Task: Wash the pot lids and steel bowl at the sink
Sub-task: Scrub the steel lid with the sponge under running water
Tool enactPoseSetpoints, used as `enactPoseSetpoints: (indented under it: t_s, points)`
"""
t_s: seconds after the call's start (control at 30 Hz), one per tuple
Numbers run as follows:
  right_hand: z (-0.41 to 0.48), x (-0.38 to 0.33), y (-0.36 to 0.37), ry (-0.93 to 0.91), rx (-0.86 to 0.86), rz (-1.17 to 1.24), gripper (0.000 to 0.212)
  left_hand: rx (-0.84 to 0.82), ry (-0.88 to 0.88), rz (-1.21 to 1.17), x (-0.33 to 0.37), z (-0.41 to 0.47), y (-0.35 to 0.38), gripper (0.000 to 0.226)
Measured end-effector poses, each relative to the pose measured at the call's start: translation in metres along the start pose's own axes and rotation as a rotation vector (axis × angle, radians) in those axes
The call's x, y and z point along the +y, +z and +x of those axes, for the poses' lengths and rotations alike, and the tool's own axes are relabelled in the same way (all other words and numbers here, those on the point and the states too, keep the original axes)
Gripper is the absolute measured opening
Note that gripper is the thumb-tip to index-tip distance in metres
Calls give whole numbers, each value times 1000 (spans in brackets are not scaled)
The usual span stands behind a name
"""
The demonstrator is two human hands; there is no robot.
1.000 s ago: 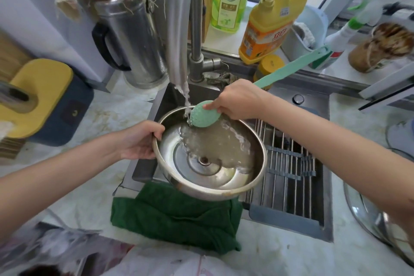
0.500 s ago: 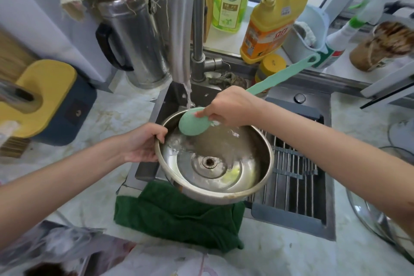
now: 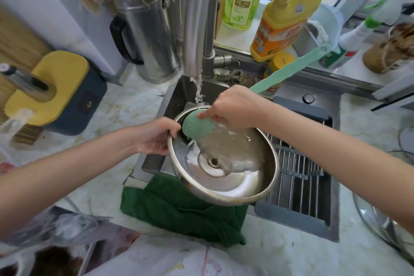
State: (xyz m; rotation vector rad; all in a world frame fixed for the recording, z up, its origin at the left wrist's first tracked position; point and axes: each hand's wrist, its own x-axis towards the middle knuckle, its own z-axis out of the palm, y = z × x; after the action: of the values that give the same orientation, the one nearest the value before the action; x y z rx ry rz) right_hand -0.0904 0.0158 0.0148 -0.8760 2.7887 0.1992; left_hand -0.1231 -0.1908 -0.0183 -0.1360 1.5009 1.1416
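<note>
A round steel pot lid (image 3: 235,184) is held upside down over the sink (image 3: 177,96), murky water pooled inside around its centre knob. My left hand (image 3: 154,139) grips its left rim. My right hand (image 3: 233,107) holds a green long-handled dish brush (image 3: 197,126), whose head presses on the lid's upper left inside edge. Water runs from the tap (image 3: 195,29) onto the brush head. A glass lid (image 3: 380,228) lies at the right edge of the counter.
A wire rack (image 3: 298,177) spans the right half of the sink. A dark green cloth (image 3: 179,208) hangs over the front edge. A steel kettle (image 3: 147,36), detergent bottles (image 3: 284,18) and a yellow knife block (image 3: 51,87) stand behind and to the left.
The brush head has slid left along the lid's far inside edge toward my left hand. The lid has tilted and the pooled water has shifted.
</note>
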Motion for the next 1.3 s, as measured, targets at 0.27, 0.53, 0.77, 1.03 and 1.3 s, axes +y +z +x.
enactPoseSetpoints:
  t_s: [0.27,0.53,0.77,1.03,1.3]
  points:
    - [1,8,-11,3,-7,-33,42,-4,-56,-27,-13,10,-8,23]
    - [-2,5,-4,21,-71,-56,42,-31,-29,-53,-9,12,-8,19]
    - [0,25,18,90,-61,-76,46,9,14,36,0,6,-13,17]
    - [-26,17,70,364,-357,-70,31,182,157,-48,-10,24,-8,52]
    - [-32,-48,129,414,-497,959,33,351,197,-86,-37,62,-11,76]
